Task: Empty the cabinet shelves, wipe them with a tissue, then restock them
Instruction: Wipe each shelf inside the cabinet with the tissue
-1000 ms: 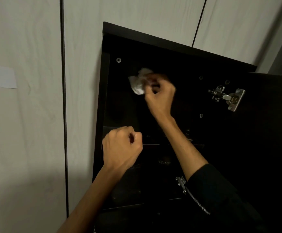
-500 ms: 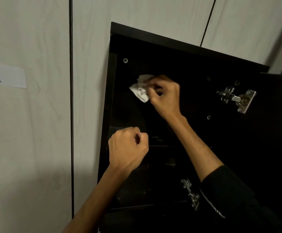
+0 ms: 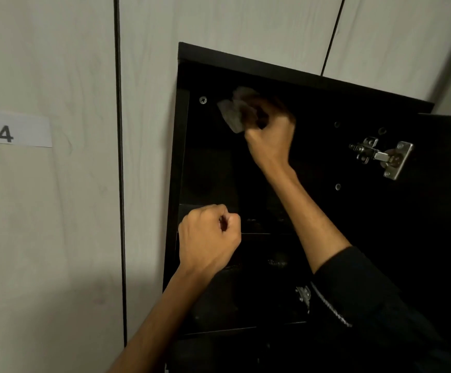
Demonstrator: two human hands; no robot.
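Standing open against the pale wall, the dark cabinet [image 3: 313, 84] holds the right hand [image 3: 271, 135] high inside, fingers curled round a crumpled tissue [image 3: 232, 114] that sticks out up-left. The left hand [image 3: 208, 238] is a closed, empty fist below.

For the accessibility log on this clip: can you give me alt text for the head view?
A right hand grips a crumpled white tissue inside the upper part of a dark open cabinet. The left hand is a closed fist in front of a shelf edge. A paper label reading 14 is on the pale wall.
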